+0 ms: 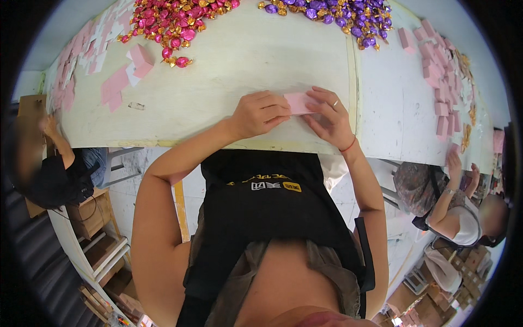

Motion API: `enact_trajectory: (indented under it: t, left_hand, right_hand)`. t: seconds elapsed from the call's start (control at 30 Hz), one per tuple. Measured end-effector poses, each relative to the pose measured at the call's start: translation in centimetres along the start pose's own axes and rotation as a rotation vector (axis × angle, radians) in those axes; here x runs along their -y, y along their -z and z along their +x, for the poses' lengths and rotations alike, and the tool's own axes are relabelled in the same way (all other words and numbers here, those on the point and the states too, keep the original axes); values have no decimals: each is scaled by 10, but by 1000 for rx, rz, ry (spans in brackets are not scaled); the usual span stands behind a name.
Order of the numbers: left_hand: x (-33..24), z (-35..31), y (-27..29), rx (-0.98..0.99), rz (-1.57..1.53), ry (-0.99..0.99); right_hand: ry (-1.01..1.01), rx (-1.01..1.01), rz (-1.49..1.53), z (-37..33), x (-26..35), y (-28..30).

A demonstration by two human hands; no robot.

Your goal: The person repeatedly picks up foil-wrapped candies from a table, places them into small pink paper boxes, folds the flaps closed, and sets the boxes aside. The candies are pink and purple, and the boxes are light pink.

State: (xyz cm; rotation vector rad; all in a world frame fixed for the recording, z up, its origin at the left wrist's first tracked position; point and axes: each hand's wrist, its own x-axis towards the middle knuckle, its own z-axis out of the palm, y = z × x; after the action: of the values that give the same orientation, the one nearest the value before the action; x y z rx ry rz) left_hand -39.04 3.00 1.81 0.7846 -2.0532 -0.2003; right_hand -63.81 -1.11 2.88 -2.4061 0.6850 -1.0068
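You've got the pink box (297, 101) just above the table (229, 65), near its front edge: left hand (261, 113) curled nearly closed on one end, right hand (330, 114) loosely pinching the other, fingers slightly spread.

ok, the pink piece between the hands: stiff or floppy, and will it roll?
The pink piece looks like card, so probably light. Straight edges suggest it's fairly stiff, though squeezing may crease it. Flat-faced, it should slide rather than roll.
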Motion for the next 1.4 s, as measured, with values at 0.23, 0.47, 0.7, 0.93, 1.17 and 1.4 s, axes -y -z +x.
enact_trajectory:
  t: [0.23, 0.47, 0.7, 0.93, 1.17, 1.4]
  left_hand:
    - [2, 2, -1, 45, 69, 13]
    - [3, 5, -5, 66, 144, -125]
    - [-2, 7, -30, 66, 114, -30]
    - [85, -32, 130, -556, 586, 574]
    - [215, -132, 298, -258, 350, 1268]
    - [135, -89, 198, -450, 93, 1112]
  right_hand:
    - [3, 57, -89, 3, 5, 1]
    - [60, 91, -191, -6, 6, 3]
    - [-2, 108, -283, -15, 12, 8]
    - [-255, -451, -1100, -33, -78, 136]
    - [-225, -273, -457, 126, -162, 56]
    - [-451, -216, -488, 117, -160, 18]
